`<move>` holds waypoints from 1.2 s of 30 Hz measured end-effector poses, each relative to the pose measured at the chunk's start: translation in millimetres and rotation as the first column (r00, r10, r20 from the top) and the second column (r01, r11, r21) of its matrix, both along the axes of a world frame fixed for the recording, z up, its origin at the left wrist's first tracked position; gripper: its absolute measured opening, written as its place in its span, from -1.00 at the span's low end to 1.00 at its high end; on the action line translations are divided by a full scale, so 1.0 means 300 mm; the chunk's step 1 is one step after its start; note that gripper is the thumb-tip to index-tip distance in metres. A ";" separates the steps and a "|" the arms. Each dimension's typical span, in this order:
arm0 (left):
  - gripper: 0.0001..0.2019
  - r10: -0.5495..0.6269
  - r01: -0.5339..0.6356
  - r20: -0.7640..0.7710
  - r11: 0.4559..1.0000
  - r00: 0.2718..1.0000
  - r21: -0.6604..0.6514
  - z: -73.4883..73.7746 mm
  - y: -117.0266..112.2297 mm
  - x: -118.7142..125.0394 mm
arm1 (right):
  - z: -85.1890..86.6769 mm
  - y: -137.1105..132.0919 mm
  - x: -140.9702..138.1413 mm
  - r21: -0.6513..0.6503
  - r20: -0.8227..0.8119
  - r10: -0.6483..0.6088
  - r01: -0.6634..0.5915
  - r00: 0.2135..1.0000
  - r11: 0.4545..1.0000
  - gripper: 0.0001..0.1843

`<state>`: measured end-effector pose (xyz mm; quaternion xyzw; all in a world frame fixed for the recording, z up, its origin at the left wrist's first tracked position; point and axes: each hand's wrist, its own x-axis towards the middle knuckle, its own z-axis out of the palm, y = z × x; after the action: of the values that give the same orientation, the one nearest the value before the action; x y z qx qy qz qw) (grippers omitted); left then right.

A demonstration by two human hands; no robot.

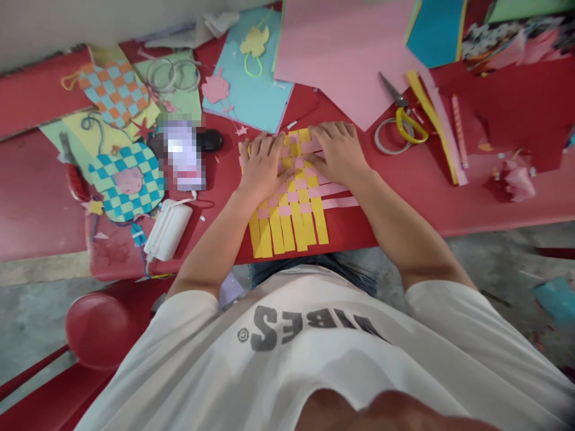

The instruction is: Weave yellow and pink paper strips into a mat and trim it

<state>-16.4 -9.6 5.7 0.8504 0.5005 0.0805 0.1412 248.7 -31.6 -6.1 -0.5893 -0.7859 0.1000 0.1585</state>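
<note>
A mat of woven yellow and pink paper strips (pixel 286 211) lies in front of me on the red table, its loose yellow ends hanging toward the table's near edge. Pink strip ends (pixel 340 202) stick out on its right side. My left hand (pixel 264 164) rests flat on the left part of the weave, fingers stretched out. On the upper right part lies my right hand (pixel 341 152), palm down with its thumb apart from the fingers. Both hands press on the paper and grip nothing. Parts of the weave are hidden under them.
Yellow-handled scissors (pixel 411 124) and a tape roll (pixel 393 136) lie to the right, beside loose paper strips (pixel 433 126). Large pink paper (pixel 345 54) covers the back. To the left are a phone (pixel 184 155), a white power bank (pixel 168 230) and checkered woven paper pieces (pixel 128 200).
</note>
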 end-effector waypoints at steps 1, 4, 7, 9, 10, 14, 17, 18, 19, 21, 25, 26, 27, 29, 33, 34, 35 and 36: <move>-0.08 -0.002 0.002 -0.001 1.000 1.000 -0.003 0.003 -0.001 0.000 | -0.002 -0.001 0.000 0.003 0.003 -0.001 0.001 1.000 1.000 -0.23; -0.10 -0.006 0.006 -0.001 1.000 1.000 -0.013 0.008 -0.003 0.001 | -0.012 -0.001 -0.001 0.018 0.009 0.004 -0.004 1.000 1.000 -0.23; -0.11 -0.012 0.012 0.008 1.000 1.000 -0.026 0.009 -0.003 0.000 | -0.023 0.009 0.007 0.024 0.022 0.010 -0.011 1.000 1.000 -0.23; -0.12 -0.015 0.015 0.010 0.999 1.000 -0.031 0.009 -0.004 0.001 | -0.019 0.015 0.018 0.028 0.023 0.010 -0.011 1.000 1.000 -0.22; -0.12 -0.013 0.014 0.010 0.999 1.000 -0.032 0.009 -0.005 0.001 | -0.009 0.013 0.022 0.036 0.014 0.009 -0.010 1.000 0.999 -0.22; -0.13 -0.002 0.002 -0.001 0.999 1.000 -0.032 0.014 -0.008 0.003 | 0.066 -0.074 0.014 0.108 -0.065 0.039 -0.032 0.997 0.994 -0.26; -0.11 -0.008 0.008 -0.004 0.999 1.000 -0.042 0.019 -0.008 0.004 | 0.108 -0.237 -0.029 0.177 -0.109 0.138 -0.118 0.984 0.977 -0.38; -0.11 -0.011 0.011 -0.002 0.999 1.000 -0.044 0.019 -0.007 0.004 | 0.109 -0.302 -0.045 0.196 -0.114 0.183 -0.158 0.976 0.968 -0.43; -0.12 -0.011 0.011 0.001 0.999 1.000 -0.044 0.019 -0.005 0.004 | 0.104 -0.368 -0.059 0.216 -0.122 0.221 -0.192 0.968 0.957 -0.48; -0.13 -0.010 0.010 0.008 0.999 1.000 -0.038 0.014 -0.002 0.004 | 0.077 -0.486 -0.077 0.266 -0.145 0.261 -0.216 0.955 0.939 -0.55; -0.17 -0.020 0.020 0.018 1.000 1.000 -0.019 -0.002 0.005 0.003 | 0.018 -0.634 -0.068 0.226 -0.117 0.294 -0.263 0.949 0.938 -0.59; -0.18 -0.025 0.026 0.020 1.000 0.999 -0.015 -0.005 0.006 0.003 | 0.010 -0.651 -0.062 0.205 -0.098 0.294 -0.270 0.951 0.941 -0.60; -0.19 -0.029 0.029 0.020 1.000 0.999 -0.012 -0.006 0.006 0.002 | 0.006 -0.662 -0.057 0.187 -0.081 0.290 -0.272 0.953 0.944 -0.61; -0.22 -0.027 0.027 0.018 1.000 0.999 -0.004 -0.006 0.006 0.001 | 0.002 -0.670 -0.050 0.174 -0.062 0.280 -0.265 0.958 0.948 -0.62; -0.23 -0.024 0.024 0.018 1.000 1.000 -0.006 0.002 0.003 0.001 | 0.003 -0.665 -0.049 0.194 -0.055 0.288 -0.273 0.956 0.942 -0.68; -0.22 -0.025 0.025 0.020 1.000 1.000 -0.008 0.004 0.003 0.001 | 0.003 -0.665 -0.049 0.196 -0.052 0.292 -0.277 0.955 0.941 -0.70; -0.22 -0.026 0.026 0.020 1.000 0.999 -0.009 0.004 0.003 0.002 | 0.003 -0.665 -0.049 0.197 -0.049 0.294 -0.279 0.955 0.940 -0.71; -0.22 -0.026 0.026 0.019 1.000 0.999 -0.007 0.004 0.003 0.002 | 0.003 -0.665 -0.048 0.194 -0.049 0.293 -0.279 0.955 0.940 -0.73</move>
<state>-15.7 -8.8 7.0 0.8555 0.4882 0.0849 0.1502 234.3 -231.2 -5.2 -0.4472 -0.8623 0.0711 0.2265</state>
